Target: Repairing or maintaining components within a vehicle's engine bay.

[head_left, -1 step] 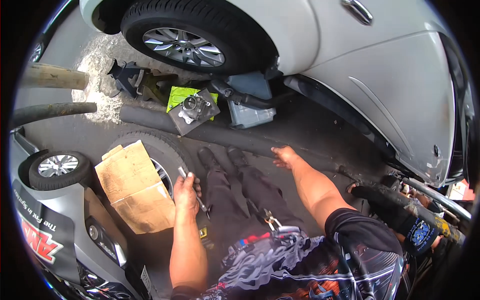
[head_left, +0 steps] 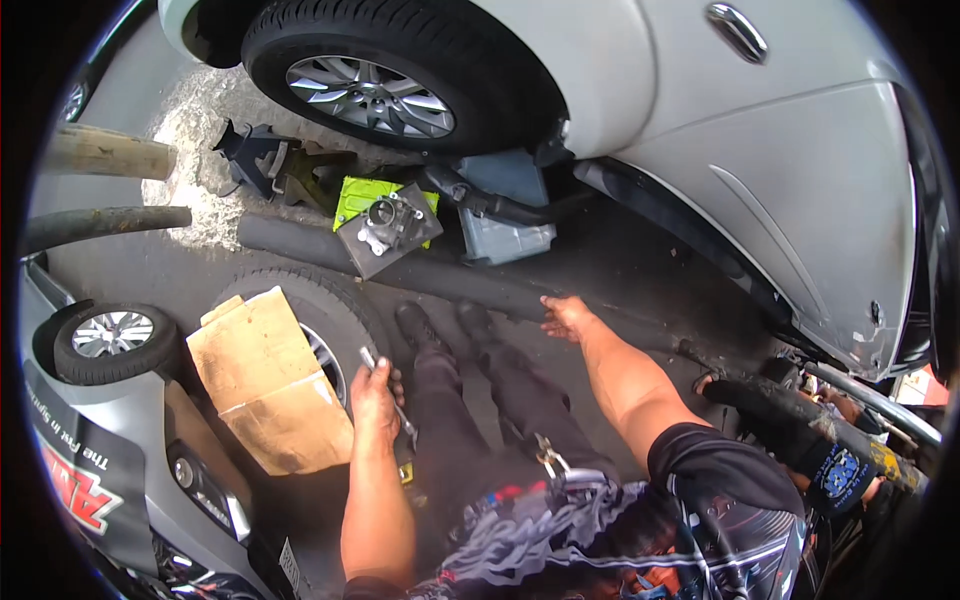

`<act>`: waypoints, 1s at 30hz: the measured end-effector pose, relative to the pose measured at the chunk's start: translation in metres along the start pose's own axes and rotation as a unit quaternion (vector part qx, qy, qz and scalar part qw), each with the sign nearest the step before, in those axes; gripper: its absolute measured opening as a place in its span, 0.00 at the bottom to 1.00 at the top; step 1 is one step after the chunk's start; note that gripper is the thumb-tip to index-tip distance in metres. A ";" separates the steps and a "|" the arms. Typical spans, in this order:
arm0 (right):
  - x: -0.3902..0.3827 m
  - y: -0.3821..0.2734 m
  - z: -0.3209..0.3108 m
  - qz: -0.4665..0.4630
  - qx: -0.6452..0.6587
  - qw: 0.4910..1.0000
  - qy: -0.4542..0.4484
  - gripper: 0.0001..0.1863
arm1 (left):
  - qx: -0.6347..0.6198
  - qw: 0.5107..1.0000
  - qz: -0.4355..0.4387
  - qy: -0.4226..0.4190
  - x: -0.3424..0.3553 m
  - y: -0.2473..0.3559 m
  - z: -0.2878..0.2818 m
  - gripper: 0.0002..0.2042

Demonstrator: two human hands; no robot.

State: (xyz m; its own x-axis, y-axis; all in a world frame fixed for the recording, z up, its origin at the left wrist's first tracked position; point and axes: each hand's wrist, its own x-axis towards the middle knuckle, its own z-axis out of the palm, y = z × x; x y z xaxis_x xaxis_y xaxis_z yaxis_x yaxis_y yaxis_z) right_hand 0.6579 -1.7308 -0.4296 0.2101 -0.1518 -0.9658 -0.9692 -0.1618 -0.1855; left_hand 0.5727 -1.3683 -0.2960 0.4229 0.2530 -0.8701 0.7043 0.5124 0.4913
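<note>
My left hand [head_left: 376,400] is closed around a slim silver metal tool [head_left: 408,424], whose two ends stick out above and below the fist. Its exact kind is hidden by the fingers. Beside that hand, a folded piece of brown cardboard [head_left: 270,380] rests over a tyre [head_left: 370,320] lying flat on the ground. My right hand [head_left: 567,317] is held out over the ground with its fingers apart and nothing in it. Beyond both hands, a metal throttle body [head_left: 382,213] sits on a dark square slab [head_left: 372,262], with a lime-green item [head_left: 352,195] partly beneath.
A silver car [head_left: 690,110] with its front wheel [head_left: 370,95] stands ahead. Near it are a jack stand [head_left: 262,160], a black hose [head_left: 480,200] and a grey-blue plastic bin [head_left: 512,242]. Another vehicle [head_left: 190,440] is at the left. At the right, a person [head_left: 835,470] is beside a pole.
The view has shifted slightly, so the car appears a little farther right. My left hand keeps the metal tool and my right hand stays held out.
</note>
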 end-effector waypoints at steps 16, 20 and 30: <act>0.244 -0.130 0.067 -0.040 0.509 0.854 0.103 0.36 | 0.066 0.987 -0.060 0.132 0.179 -0.092 -0.068 0.07; 0.255 -0.147 0.060 -0.069 0.480 0.869 0.095 0.31 | 0.092 0.988 -0.068 0.099 0.192 -0.097 -0.044 0.08; 0.273 -0.218 0.063 -0.119 0.429 0.889 0.105 0.27 | 0.151 0.985 -0.069 0.051 0.206 -0.110 -0.026 0.08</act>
State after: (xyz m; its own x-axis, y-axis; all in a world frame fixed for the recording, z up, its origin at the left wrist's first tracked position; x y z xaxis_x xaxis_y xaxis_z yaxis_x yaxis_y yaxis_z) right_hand 0.9186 -1.6754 -0.6643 0.3538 -0.4064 -0.8424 -0.6165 0.5761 -0.5368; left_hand 0.5675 -1.3518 -0.5301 0.2625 0.2867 -0.9214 0.8951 0.2843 0.3435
